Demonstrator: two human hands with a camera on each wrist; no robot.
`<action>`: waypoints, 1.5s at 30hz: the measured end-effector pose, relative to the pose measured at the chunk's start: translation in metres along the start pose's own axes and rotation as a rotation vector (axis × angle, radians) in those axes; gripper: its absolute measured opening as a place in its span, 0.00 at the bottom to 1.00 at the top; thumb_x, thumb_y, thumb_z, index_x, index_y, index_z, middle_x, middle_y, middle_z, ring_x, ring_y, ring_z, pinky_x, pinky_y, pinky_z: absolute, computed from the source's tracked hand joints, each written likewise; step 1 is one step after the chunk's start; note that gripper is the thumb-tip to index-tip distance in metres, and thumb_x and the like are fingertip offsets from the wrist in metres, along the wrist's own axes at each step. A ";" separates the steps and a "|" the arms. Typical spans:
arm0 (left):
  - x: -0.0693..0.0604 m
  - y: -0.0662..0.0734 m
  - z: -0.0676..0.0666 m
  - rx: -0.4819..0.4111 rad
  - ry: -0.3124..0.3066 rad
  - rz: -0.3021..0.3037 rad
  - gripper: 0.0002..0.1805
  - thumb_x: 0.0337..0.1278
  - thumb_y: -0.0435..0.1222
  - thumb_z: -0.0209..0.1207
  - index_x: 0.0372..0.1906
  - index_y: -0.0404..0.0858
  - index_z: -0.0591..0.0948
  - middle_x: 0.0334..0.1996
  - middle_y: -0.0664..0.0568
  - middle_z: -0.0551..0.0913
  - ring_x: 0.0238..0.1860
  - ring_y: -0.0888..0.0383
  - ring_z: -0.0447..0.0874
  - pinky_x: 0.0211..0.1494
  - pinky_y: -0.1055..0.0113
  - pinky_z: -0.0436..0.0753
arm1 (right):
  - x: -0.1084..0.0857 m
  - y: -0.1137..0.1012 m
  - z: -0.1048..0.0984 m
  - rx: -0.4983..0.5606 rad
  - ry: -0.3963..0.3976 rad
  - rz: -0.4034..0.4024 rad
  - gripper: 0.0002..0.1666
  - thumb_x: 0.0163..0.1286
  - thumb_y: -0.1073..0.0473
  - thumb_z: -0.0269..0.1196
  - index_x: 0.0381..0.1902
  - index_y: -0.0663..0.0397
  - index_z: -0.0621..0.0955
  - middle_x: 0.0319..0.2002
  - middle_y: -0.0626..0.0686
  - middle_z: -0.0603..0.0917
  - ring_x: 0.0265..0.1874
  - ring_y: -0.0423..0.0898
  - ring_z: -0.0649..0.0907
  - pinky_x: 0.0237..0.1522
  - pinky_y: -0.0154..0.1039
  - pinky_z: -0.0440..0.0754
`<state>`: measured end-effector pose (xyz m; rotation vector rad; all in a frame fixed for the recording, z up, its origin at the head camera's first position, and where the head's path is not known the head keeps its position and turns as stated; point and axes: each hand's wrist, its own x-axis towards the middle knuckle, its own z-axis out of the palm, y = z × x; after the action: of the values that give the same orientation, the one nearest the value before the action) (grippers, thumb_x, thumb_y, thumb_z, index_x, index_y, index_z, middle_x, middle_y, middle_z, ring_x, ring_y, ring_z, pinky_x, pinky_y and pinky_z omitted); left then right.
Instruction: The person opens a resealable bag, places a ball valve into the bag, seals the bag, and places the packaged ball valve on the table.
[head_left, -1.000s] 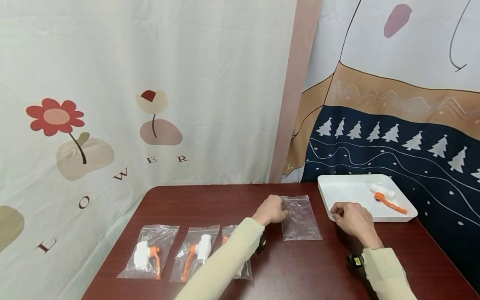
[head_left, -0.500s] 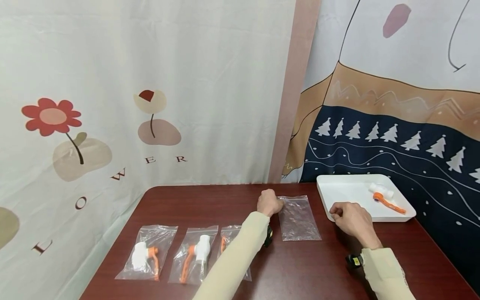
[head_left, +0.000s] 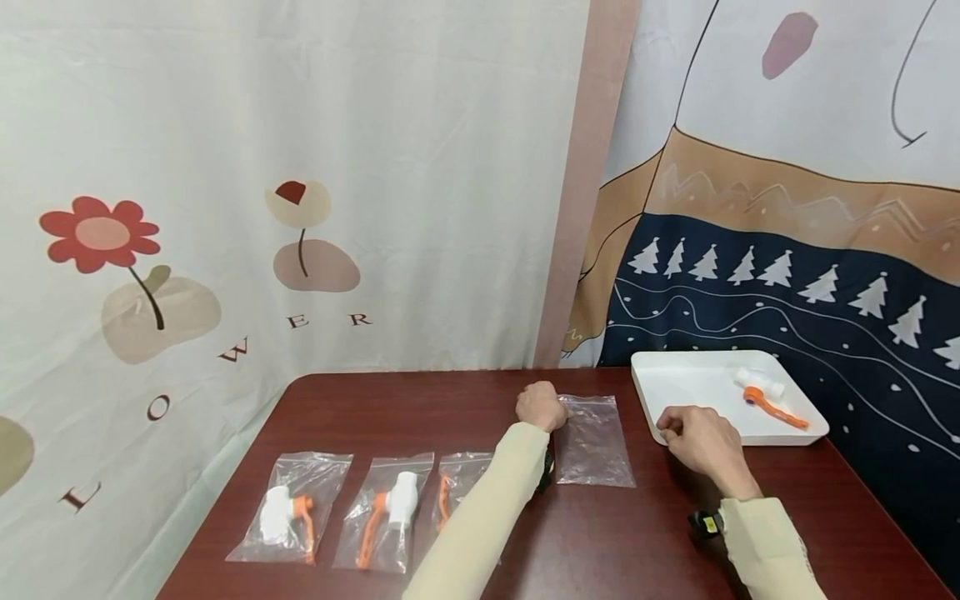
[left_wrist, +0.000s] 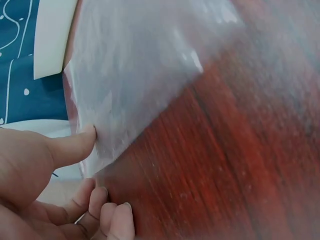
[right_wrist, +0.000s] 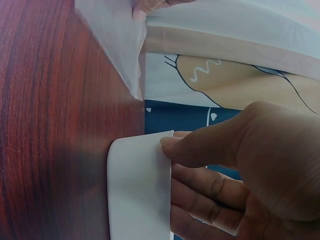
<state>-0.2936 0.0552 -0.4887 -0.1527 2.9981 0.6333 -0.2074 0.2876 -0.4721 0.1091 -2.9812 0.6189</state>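
A flat clear zip bag [head_left: 596, 442] lies on the table between the hands. My left hand [head_left: 542, 407] pinches its upper left corner; in the left wrist view the thumb [left_wrist: 75, 147] presses on the plastic with fingers curled below. My right hand [head_left: 702, 437] grips the near left rim of the white tray [head_left: 693, 367]. In the right wrist view its thumb [right_wrist: 200, 145] is on the near side of the tray wall [right_wrist: 140, 190], the other fingers behind it. In the tray sits a white plastic fitting [head_left: 761, 382] with an orange lever [head_left: 776, 408], perhaps a valve.
Two clear bags, the left one [head_left: 288, 508] and middle one [head_left: 386, 512], each hold a white fitting with an orange lever. A third bag [head_left: 461, 475] is partly hidden by the left sleeve [head_left: 487, 508]. A printed curtain [head_left: 420, 167] hangs behind the table [head_left: 600, 550].
My left hand has shifted a little to the bag's left edge, its forearm swinging right. The bag has moved very slightly. The right hand stays on the tray rim.
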 end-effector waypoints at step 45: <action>-0.028 -0.026 -0.045 -0.741 -0.024 0.280 0.08 0.75 0.34 0.57 0.42 0.38 0.86 0.30 0.46 0.87 0.23 0.60 0.81 0.22 0.71 0.74 | 0.001 0.000 0.001 -0.001 -0.012 -0.002 0.06 0.63 0.64 0.65 0.35 0.51 0.88 0.24 0.47 0.83 0.25 0.46 0.76 0.25 0.38 0.71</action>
<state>-0.2652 0.0151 -0.4554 0.2405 2.6174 1.7237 -0.2082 0.2875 -0.4726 0.1156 -2.9927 0.6187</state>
